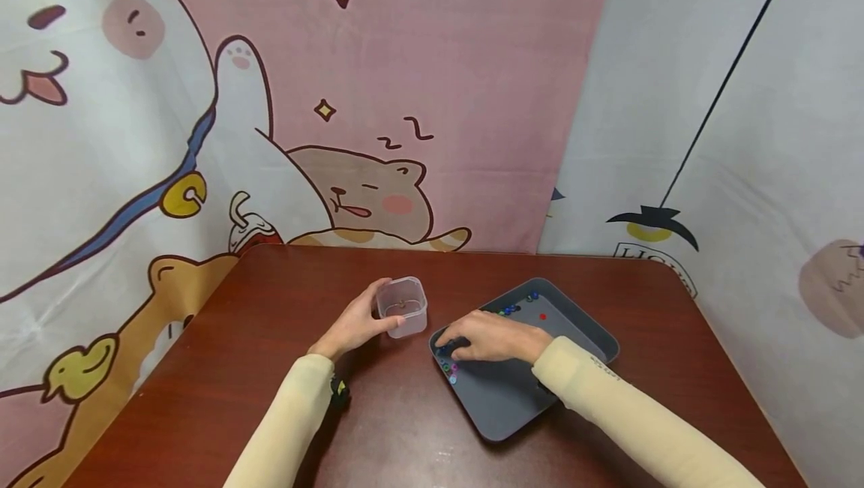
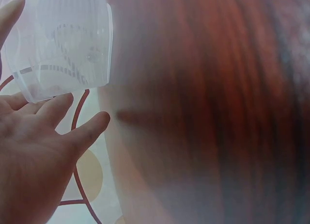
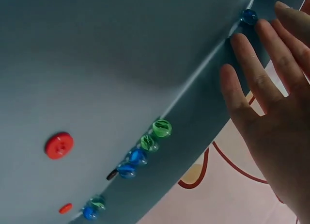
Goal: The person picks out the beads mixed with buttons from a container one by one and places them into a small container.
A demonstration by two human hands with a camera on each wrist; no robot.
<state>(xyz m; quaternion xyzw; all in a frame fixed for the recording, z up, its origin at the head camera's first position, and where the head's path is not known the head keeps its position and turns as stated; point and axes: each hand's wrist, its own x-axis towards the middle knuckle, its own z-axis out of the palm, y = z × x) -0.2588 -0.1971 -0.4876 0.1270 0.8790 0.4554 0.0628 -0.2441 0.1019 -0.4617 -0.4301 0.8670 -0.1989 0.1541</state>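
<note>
My left hand [image 1: 358, 325] grips a clear plastic container [image 1: 409, 325] by its side, with the thumb at its near side and the fingers behind. In the left wrist view, the container [image 2: 63, 54] tilts above the table edge, and a small roundish thing shows faintly through its wall. My right hand [image 1: 496, 336] reaches into the left corner of a grey tray [image 1: 502, 409]. Seen from the right wrist, its spread fingers [image 3: 254, 71] lie along the tray wall, fingertips right beside a blue marble [image 3: 249, 17]. Nothing shows held between them.
Green marbles [image 3: 162, 128] and blue marbles [image 3: 127, 169] line the tray's edge beside a small dark piece [image 3: 112, 174]. A red button [image 3: 59, 145] lies on the tray floor. Small coloured rings [image 1: 453, 379] sit below my right hand. A printed cloth [image 1: 486, 98] hangs behind the brown table [image 1: 398, 428].
</note>
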